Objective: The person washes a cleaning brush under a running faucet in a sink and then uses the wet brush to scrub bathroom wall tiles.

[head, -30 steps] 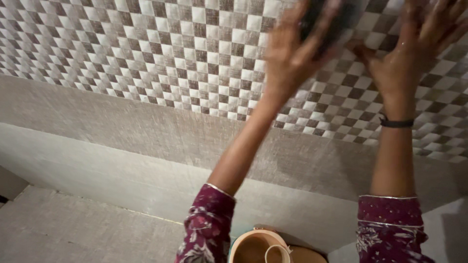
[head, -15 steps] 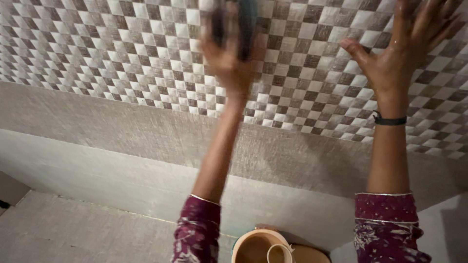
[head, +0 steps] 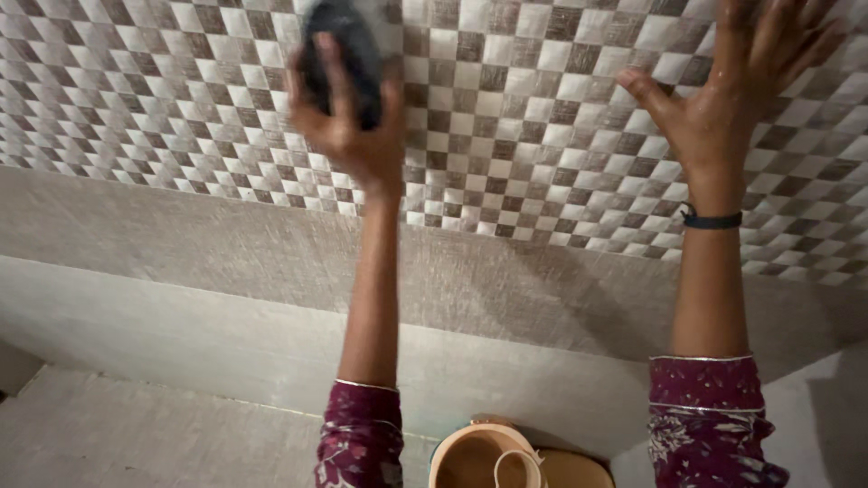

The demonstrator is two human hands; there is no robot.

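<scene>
The left hand is wrapped around a dark scrubber, fingers curled over its edges and thumb along the side, and presses it against the tiled wall at about eleven o'clock in the view. The scrubber looks slightly blurred, so its exact shape is hard to tell; it sits on the checkered band of small pale and brown squares, near the top edge of the picture.

The right hand is at about one o'clock, palm flat on the same checkered band, fingers spread wide and holding nothing. Its skin looks wet. A dark band circles that wrist. The two hands are well apart, both arms reaching up in patterned maroon sleeves.

Below the tiles runs a plain grey strip of wall, then a paler one. At six o'clock, just between the sleeves, stands a tan bucket with a mug inside it.

The step in hand looks like scrubbing the tiles, with the free palm bracing the body. The next stroke would call for firm, even pressure on the scrubber, a grip that stays tight on a wet surface, and steady support from the flat palm.
</scene>
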